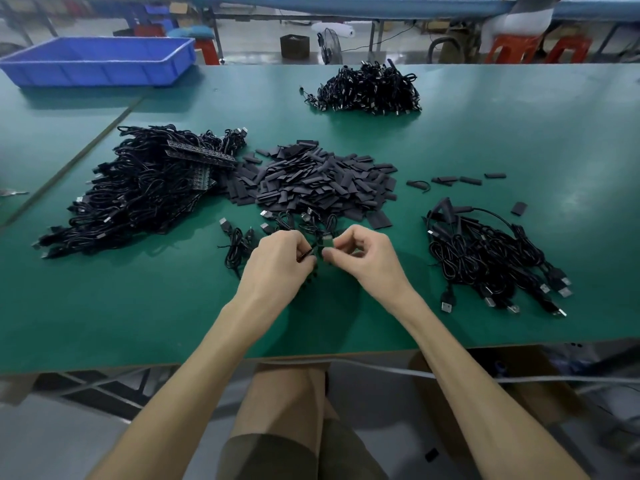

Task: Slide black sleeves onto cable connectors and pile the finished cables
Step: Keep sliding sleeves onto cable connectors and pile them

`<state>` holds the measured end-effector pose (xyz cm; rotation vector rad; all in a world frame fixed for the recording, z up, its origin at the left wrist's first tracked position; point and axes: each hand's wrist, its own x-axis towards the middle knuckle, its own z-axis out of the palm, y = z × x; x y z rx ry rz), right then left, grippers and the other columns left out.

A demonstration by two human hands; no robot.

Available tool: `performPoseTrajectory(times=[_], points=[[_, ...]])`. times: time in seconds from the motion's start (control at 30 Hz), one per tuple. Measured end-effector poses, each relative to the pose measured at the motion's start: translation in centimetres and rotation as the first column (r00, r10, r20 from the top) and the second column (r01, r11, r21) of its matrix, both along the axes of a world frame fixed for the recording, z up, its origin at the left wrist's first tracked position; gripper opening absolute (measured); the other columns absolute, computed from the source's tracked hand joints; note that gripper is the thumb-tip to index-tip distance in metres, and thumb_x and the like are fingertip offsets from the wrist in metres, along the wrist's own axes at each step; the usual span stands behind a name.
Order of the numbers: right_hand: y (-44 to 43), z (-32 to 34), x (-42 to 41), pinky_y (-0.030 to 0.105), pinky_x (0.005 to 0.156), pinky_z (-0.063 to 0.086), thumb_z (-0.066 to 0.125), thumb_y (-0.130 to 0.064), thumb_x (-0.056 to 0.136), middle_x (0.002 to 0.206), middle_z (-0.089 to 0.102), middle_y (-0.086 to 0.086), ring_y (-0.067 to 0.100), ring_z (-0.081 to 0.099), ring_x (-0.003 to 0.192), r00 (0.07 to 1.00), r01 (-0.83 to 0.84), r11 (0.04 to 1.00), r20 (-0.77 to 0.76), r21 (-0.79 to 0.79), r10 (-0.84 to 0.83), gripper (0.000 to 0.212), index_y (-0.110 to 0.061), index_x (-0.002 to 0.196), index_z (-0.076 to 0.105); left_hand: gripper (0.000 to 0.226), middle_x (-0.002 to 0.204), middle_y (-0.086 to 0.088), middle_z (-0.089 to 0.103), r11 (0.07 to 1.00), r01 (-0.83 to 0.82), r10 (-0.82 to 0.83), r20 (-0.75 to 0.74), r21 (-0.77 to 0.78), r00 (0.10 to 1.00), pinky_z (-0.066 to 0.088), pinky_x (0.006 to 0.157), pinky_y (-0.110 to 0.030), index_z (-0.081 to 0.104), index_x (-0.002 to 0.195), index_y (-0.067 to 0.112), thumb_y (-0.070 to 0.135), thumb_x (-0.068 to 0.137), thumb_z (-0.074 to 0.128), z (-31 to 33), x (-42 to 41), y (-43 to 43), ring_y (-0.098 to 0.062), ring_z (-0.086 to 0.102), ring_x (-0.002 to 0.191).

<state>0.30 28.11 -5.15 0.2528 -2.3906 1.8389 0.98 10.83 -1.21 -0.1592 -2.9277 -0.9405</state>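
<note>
Hands meeting over table (173, 306) centre-front: left hand (277, 261) pinching cable (312, 251), right hand (363, 258) pinching its connector (327, 244). Sleeve heap (311, 181) just beyond; right cable pile (491, 258) apart. Open surface down to front edge.

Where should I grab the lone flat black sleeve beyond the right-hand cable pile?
Probably pinch the flat black sleeve across its opposite edges, coming down from above: it lies flat on the green mat, apart from the black cable pile, so only its thin edges offer a hold.
</note>
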Motion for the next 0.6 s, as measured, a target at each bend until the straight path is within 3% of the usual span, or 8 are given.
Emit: performPoseTrajectory(times=[0.07, 0.17, 0.27, 0.37, 0.47, 0.53, 0.6], points=[[0.5, 0.0, -0.2, 0.026, 0.067, 0.052, 0.079, -0.013, 0.090, 0.080, 0.074, 0.007, 0.011, 0.062, 0.074, 0.996, 0.090, 0.979, 0.038, -0.180, -0.085, 0.014, -0.012, 0.088, 0.066, 0.008, 0.094, 0.000, 0.063, 0.989, 0.006, -0.008, -0.015, -0.146, 1.000, 0.052, 0.076, -0.039, 0.067, 0.094, 0.014, 0.021, 0.095, 0.066, 0.5, 0.0, -0.5, -0.024, 0.061, 0.087], [1.1, -0.1, -0.5, 0.027, 0.066, 0.050, 0.071, -0.009, 0.096, 0.074, 0.070, -0.003, 0.012, 0.058, 0.069, 0.977, 0.208, 0.882, 0.123, -0.422, -0.171, 0.007, -0.011, 0.091, 0.065, 0.008, 0.100, -0.008, 0.059, 0.935, -0.023, 0.028, 0.008, -0.354, 1.000, 0.050, 0.082, -0.043, 0.061, 0.091, 0.007, 0.010, 0.097, 0.056, 1.2, -0.4, -1.8, -0.031, 0.058, 0.094], [1.2, -0.2, -0.5, 0.027, 0.066, 0.048, 0.069, -0.012, 0.098, 0.075, 0.066, -0.005, 0.012, 0.056, 0.071, 0.976, 0.216, 0.849, 0.126, -0.483, -0.177, 0.006, -0.015, 0.093, 0.069, 0.016, 0.110, -0.012, 0.049, 0.845, -0.114, 0.100, -0.055, -0.522, 0.993, 0.037, 0.093, -0.040, 0.052, 0.100, 0.008, -0.004, 0.089, 0.054, 1.5, -0.3, -2.4, -0.033, 0.048, 0.105], [1.1, 0.0, -0.4, 0.027, 0.072, 0.049, 0.072, -0.017, 0.098, 0.084, 0.065, -0.008, 0.014, 0.054, 0.079, 0.981, 0.195, 0.860, 0.102, -0.472, -0.167, 0.006, -0.022, 0.095, 0.071, 0.027, 0.117, -0.007, 0.043, 0.861, -0.063, -0.014, -0.147, -0.504, 0.989, 0.028, 0.100, -0.043, 0.051, 0.110, 0.014, -0.001, 0.089, 0.058, 1.0, -0.2, -1.9, -0.029, 0.042, 0.114], [1.0, 0.0, -0.5, 0.029, 0.085, 0.054, 0.067, -0.017, 0.100, 0.100, 0.072, -0.003, 0.012, 0.064, 0.094, 0.979, 0.202, 0.852, 0.079, -0.482, -0.187, 0.003, -0.019, 0.101, 0.067, 0.029, 0.123, -0.001, 0.049, 0.904, 0.129, -0.195, -0.123, -0.409, 0.973, 0.026, 0.105, -0.039, 0.054, 0.124, 0.019, 0.030, 0.099, 0.062, 0.0, -0.4, -0.6, -0.023, 0.047, 0.120], [1.0, 0.1, -0.5, 0.035, 0.097, 0.055, 0.060, -0.014, 0.104, 0.109, 0.076, 0.000, 0.018, 0.068, 0.110, 0.979, 0.200, 0.823, 0.076, -0.532, -0.190, 0.004, -0.017, 0.104, 0.062, 0.034, 0.121, -0.001, 0.051, 0.876, 0.140, -0.236, -0.157, -0.461, 0.959, 0.031, 0.101, -0.037, 0.052, 0.123, 0.018, 0.041, 0.099, 0.060, -1.1, -0.5, -0.1, -0.024, 0.050, 0.116], [0.9, 0.3, -0.3, 0.038, 0.102, 0.054, 0.054, -0.012, 0.107, 0.113, 0.076, 0.010, 0.026, 0.069, 0.111, 0.977, 0.206, 0.780, 0.085, -0.591, -0.194, 0.005, -0.016, 0.106, 0.058, 0.030, 0.116, -0.002, 0.053, 0.886, 0.078, -0.196, -0.217, -0.457, 0.956, 0.036, 0.095, -0.035, 0.052, 0.118, 0.016, 0.039, 0.100, 0.059, -2.0, -0.6, -0.1, -0.025, 0.054, 0.111]])
